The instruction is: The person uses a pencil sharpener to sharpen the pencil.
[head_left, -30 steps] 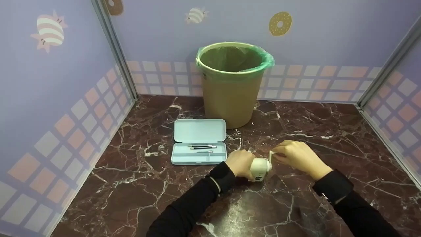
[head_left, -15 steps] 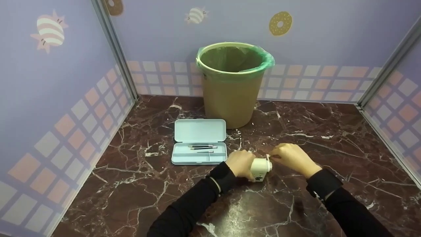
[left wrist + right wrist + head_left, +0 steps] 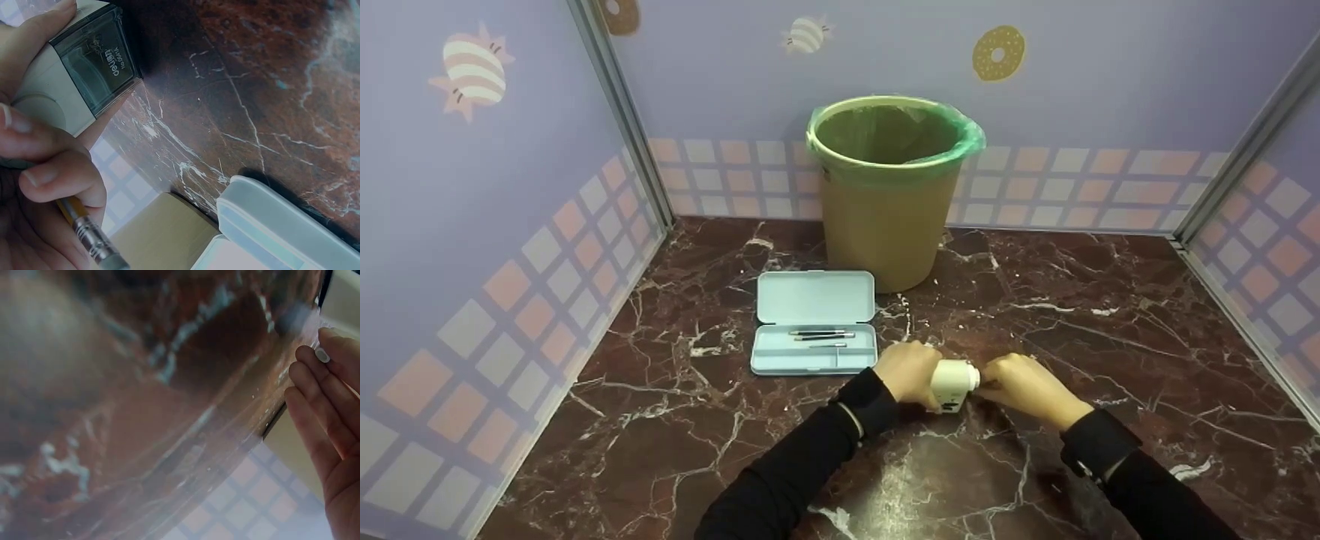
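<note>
A white crank pencil sharpener [image 3: 952, 384] stands on the marble-patterned table. Its clear dark shavings drawer [image 3: 101, 59] shows in the left wrist view. My left hand [image 3: 910, 373] grips the sharpener from the left. Curled fingers of that same hand also hold a pencil [image 3: 93, 239], whose metal band and eraser end stick out. On the sharpener's other side, my right hand [image 3: 1024, 386] pinches the crank's small white knob [image 3: 322, 355] between thumb and finger. The crank arm itself is mostly hidden behind the fingers in the head view.
An open light-blue pencil case [image 3: 815, 298] with several pencils [image 3: 819, 334] lies left of the sharpener. Behind it stands a tan bin [image 3: 885, 225] with a green liner. Patterned partition walls [image 3: 720, 75] enclose the table at the back and sides.
My right hand has turned the crank, moving from above the sharpener's side down and nearer me. The left hand and sharpener have stayed in place.
</note>
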Available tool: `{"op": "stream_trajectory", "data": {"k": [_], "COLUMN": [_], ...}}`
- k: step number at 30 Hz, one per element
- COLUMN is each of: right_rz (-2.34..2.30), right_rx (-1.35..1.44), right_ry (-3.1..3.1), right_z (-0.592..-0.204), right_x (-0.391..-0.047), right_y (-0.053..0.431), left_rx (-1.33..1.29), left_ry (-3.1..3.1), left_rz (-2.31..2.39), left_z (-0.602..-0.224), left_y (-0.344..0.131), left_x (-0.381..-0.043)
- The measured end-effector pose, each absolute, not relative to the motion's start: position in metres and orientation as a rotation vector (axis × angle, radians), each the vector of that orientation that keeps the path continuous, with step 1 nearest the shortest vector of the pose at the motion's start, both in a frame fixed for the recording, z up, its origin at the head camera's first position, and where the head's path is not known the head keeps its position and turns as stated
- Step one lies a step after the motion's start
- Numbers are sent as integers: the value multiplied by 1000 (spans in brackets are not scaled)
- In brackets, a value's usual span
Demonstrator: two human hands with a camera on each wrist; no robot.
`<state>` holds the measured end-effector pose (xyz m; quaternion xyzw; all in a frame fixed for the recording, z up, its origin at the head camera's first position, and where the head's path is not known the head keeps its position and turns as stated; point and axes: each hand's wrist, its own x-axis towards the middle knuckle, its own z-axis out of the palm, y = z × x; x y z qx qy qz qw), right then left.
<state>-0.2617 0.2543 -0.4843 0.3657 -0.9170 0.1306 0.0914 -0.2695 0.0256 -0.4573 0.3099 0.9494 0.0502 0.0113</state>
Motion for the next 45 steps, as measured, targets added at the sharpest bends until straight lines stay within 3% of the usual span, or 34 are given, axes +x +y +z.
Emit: {"op": "stream_trajectory", "data": {"k": [18,45], "right_rz": [613,444], "right_rx": [1157,1057], "right_ry": [-2736,-2831], "right_z": [-485,-435], "right_x": [-244,-265], "right_y": [262,262], "left_rx": [949,917], "left_ry": [2952,3010], "left_rz": [221,200], "left_z": [-458,-461], "left_y": [25,72], "left_x": [-271,-289]}}
